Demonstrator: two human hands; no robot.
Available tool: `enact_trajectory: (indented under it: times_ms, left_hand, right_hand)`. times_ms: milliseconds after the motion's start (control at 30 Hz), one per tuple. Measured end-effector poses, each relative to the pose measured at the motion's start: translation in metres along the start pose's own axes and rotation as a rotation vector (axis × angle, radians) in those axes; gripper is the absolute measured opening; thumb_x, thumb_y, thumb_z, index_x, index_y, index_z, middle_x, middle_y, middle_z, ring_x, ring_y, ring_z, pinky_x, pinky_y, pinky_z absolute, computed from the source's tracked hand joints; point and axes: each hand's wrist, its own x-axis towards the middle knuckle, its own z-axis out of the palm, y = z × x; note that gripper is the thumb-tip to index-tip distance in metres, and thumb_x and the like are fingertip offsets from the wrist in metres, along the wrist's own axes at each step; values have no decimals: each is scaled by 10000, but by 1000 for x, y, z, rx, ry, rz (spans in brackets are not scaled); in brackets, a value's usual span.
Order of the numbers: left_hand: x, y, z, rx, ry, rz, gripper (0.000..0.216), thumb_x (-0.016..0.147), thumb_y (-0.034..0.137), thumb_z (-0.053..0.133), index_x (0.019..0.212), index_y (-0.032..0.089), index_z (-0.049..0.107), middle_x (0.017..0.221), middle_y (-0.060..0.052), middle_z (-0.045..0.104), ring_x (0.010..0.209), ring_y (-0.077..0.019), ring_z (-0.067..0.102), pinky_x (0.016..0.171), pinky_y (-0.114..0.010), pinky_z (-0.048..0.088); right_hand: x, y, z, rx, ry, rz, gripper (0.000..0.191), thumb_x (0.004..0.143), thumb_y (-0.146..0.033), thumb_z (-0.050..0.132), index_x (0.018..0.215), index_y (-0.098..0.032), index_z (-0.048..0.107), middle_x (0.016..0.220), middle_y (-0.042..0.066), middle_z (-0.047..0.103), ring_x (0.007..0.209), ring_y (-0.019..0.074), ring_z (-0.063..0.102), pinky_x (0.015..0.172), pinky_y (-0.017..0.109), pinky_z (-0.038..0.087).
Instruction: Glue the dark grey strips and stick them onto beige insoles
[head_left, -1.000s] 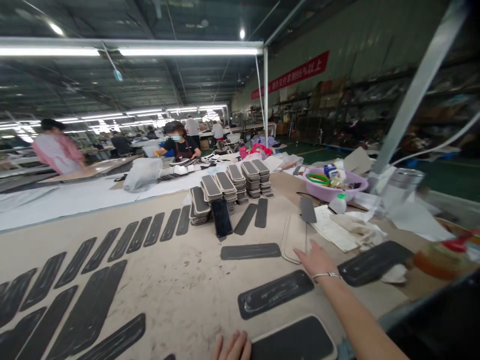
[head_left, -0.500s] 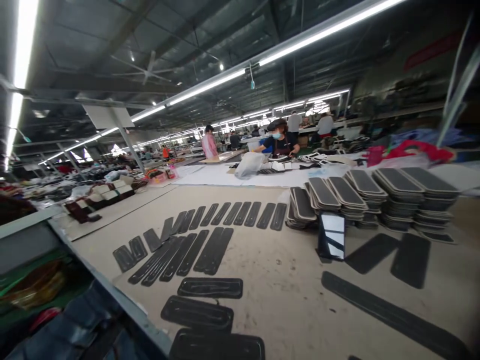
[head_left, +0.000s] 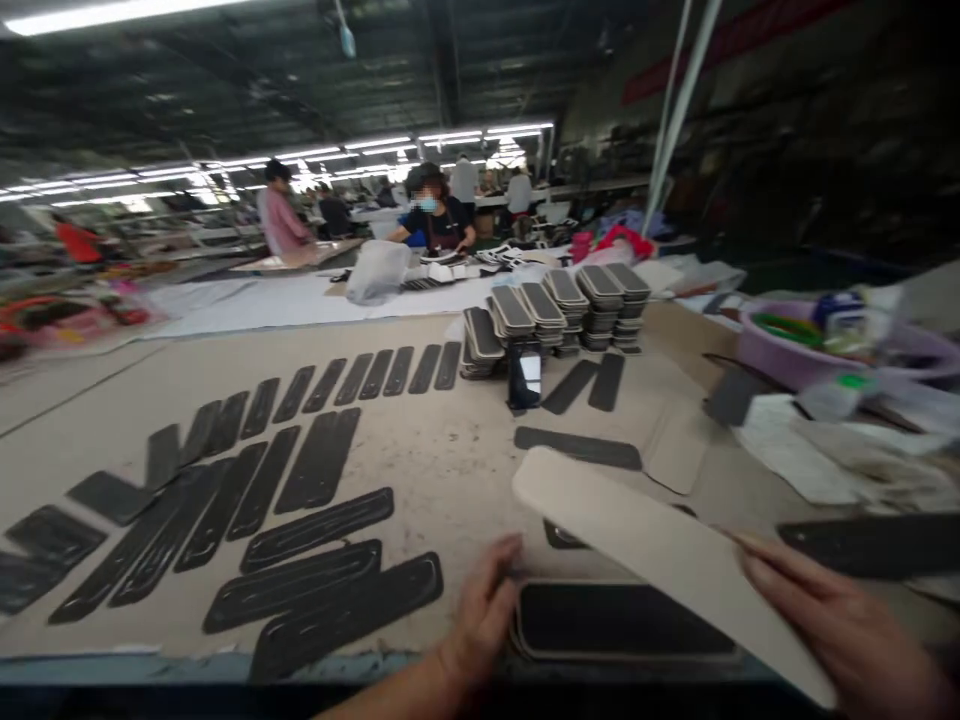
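At the lower right, my right hand [head_left: 832, 620] grips the edge of a long beige panel [head_left: 637, 540] with rounded ends, tilted above the table. My left hand [head_left: 484, 610] is at the table's front edge, fingers apart and slightly curled, with nothing in it. Just right of it lies a stack of black panels with pale edges [head_left: 622, 622], partly covered by the beige panel. To its left are several dark panels [head_left: 319, 500] with shiny outlines, laid in rows on the beige tabletop [head_left: 427, 460].
Tall stacks of grey-faced panels [head_left: 562, 310] stand at the back, behind a dark upright phone-like device [head_left: 524, 375]. A purple basin [head_left: 780, 345] is at the right, near white cloth [head_left: 817, 450]. Across the table a masked co-worker [head_left: 442, 220] handles pieces.
The view has swung right and down. Both my hands have come into sight, the right one with the beige panel. The basin and the black stack now show too.
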Motion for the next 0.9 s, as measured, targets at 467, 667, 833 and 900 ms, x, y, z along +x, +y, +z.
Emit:
enact_trajectory:
  times_ms: [467, 667, 833, 900]
  left_hand:
    - [-4, 11, -4, 353, -89, 74, 425, 754, 413, 660, 1124, 207, 627, 1304, -147, 541, 1222, -316, 487, 1018, -509, 407]
    - [-8, 9, -10, 823, -443, 356, 779, 746, 530, 647, 1400, 213, 367, 1433, -170, 400, 1331, -371, 330, 1065, -635, 268]
    - [-10, 15, -9, 881, -448, 342, 648, 820, 416, 565, 1388, 172, 372, 1397, -168, 442, 1320, -328, 360, 1093, -587, 266]
    - [-15, 25, -7, 901, -452, 325, 648, 799, 399, 577, 1368, 151, 394, 1387, -183, 447, 1307, -333, 377, 1090, -582, 271]
  right_hand:
    - [15, 59, 16, -201, -294, -41, 347, 692, -470, 648, 919, -227, 746, 960, 51, 711, 935, 258, 636, 901, 373, 466]
    - [20, 65, 27, -360, -172, -203, 290, 727, -413, 622, 928, -236, 732, 972, 40, 701, 931, 230, 633, 891, 357, 479]
    - [5, 70, 28, -638, 105, -335, 376, 811, -424, 542, 1073, -188, 671, 1034, 97, 650, 968, 249, 606, 889, 390, 491]
    - [-5, 77, 33, -705, 234, -453, 402, 852, -460, 477, 1089, -191, 659, 1073, 117, 626, 998, 267, 590, 892, 415, 489]
